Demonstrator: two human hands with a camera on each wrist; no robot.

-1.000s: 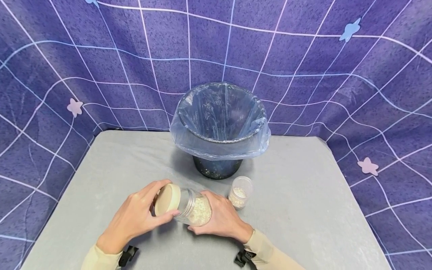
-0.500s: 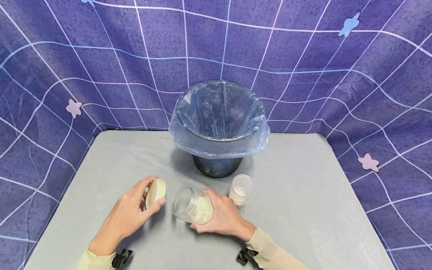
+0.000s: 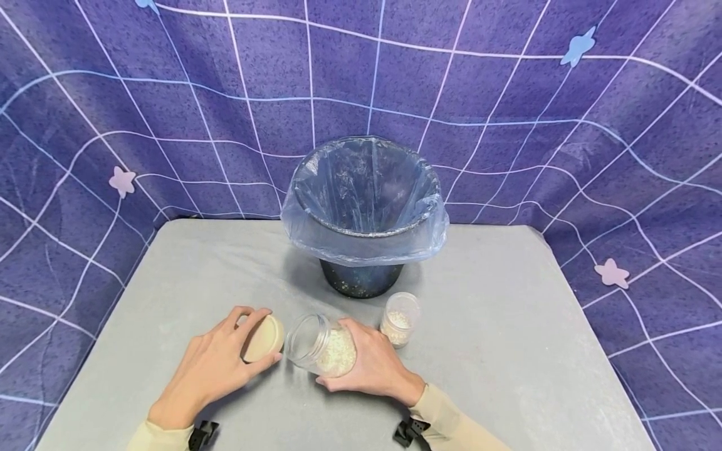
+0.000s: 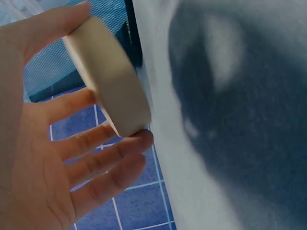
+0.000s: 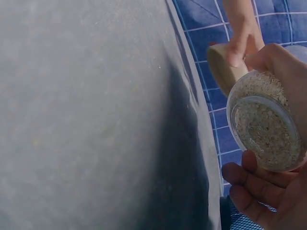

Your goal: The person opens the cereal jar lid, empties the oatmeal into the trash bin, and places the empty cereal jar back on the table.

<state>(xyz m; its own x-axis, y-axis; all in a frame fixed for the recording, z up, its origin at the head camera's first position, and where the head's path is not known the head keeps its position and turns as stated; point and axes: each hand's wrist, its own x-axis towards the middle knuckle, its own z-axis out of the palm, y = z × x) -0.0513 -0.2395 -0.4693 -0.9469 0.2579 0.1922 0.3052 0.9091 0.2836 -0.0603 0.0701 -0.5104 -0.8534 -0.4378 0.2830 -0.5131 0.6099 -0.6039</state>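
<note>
My left hand (image 3: pixel 217 363) pinches a round cream-coloured lid (image 3: pixel 266 339) by its edge, between thumb and fingertips; the left wrist view shows the lid (image 4: pixel 110 76) tilted on its side. Just right of it, my right hand (image 3: pixel 375 363) grips a clear jar (image 3: pixel 336 352) whose lower part holds pale grain-like flakes. The jar lies tilted, its uncovered mouth toward the lid, with a gap between them. In the right wrist view the jar's base (image 5: pixel 266 129) and the flakes inside face the camera. Behind my right hand stands a small clear container (image 3: pixel 400 319), partly filled with similar flakes.
A dark bin (image 3: pixel 361 279) lined with a translucent blue bag (image 3: pixel 366 244) stands at the back middle of the grey-covered table (image 3: pixel 491 351). A purple cloth (image 3: pixel 225 119) with grid lines and star shapes hangs behind and at both sides.
The lid has come off the jar in my left hand, moved left, then come slightly back toward the jar and turned. My right hand has kept the jar nearly in place.
</note>
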